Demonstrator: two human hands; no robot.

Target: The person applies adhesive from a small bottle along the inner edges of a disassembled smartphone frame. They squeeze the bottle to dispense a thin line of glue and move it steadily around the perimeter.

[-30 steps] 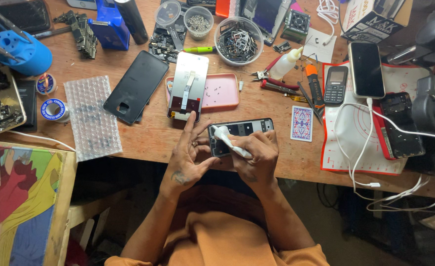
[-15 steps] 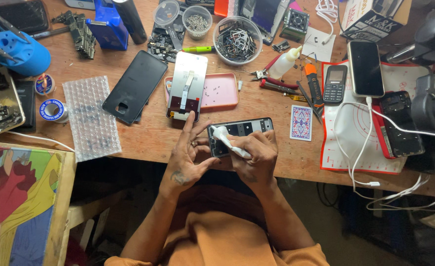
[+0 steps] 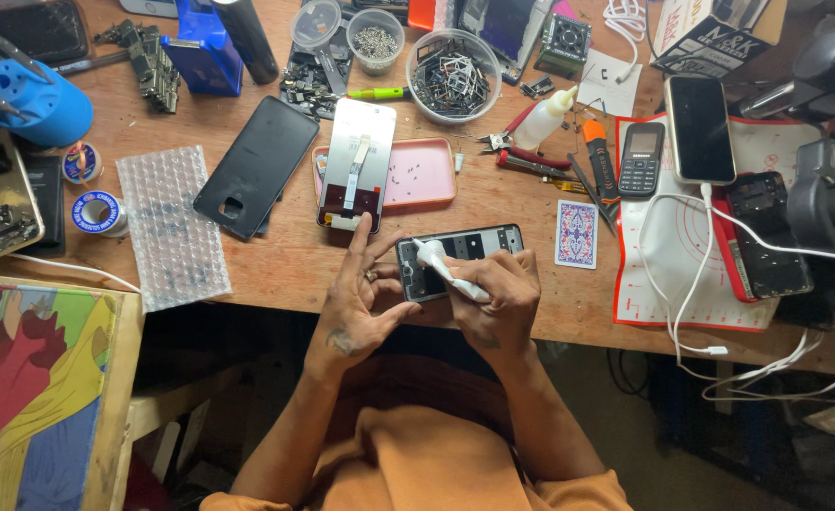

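An opened dark phone frame (image 3: 469, 251) lies near the wooden bench's front edge. My left hand (image 3: 360, 298) steadies its left end, fingers spread, index finger pointing up beside a detached white screen panel (image 3: 357, 177). My right hand (image 3: 498, 298) grips a white tool (image 3: 446, 270) whose tip touches the frame's left part. The screen panel rests partly on a pink tray (image 3: 417, 175) with tiny screws.
A black back cover (image 3: 256, 180) and bubble wrap (image 3: 171, 227) lie left. Bowls of small parts (image 3: 453, 74), pliers (image 3: 521, 161), a playing card (image 3: 577, 233), several phones on a red-edged mat (image 3: 682, 284) and white cables (image 3: 720, 274) crowd the right. A blue tool holder (image 3: 34, 109) stands far left.
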